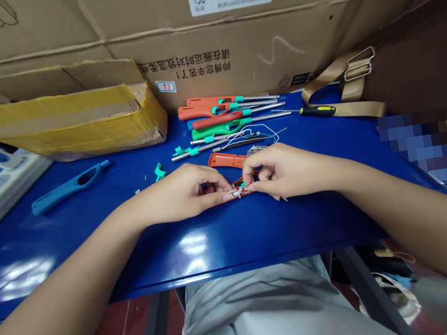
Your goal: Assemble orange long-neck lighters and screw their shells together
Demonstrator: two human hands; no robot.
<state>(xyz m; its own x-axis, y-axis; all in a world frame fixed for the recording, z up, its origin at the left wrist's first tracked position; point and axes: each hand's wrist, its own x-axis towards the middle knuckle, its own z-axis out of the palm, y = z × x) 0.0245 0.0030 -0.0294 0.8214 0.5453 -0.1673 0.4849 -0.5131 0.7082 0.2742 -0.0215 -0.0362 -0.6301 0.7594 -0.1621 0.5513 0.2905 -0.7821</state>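
Note:
Both my hands meet over a half-shell of a red-orange lighter [245,190] with small inner parts in it, low over the blue table. My left hand [187,191] pinches its left end between thumb and forefinger. My right hand [276,170] closes thumb and forefinger on the small parts at its right side; the fingers partly hide them. Just behind lies another orange lighter half-shell [226,160]. Farther back, several stick lighters in orange, red and green [218,129] lie side by side with metal tubes pointing right. Loose metal tubes with green triggers [191,151] and a thin white wire [261,126] lie nearer.
A blue lighter shell [67,189] and a small green trigger piece [160,172] lie to the left. A yellow-taped carton [97,136] and a power strip [2,178] stand beyond. At right back are a screwdriver [318,112] and tan strap [359,108]. A large cardboard box [172,46] walls the back.

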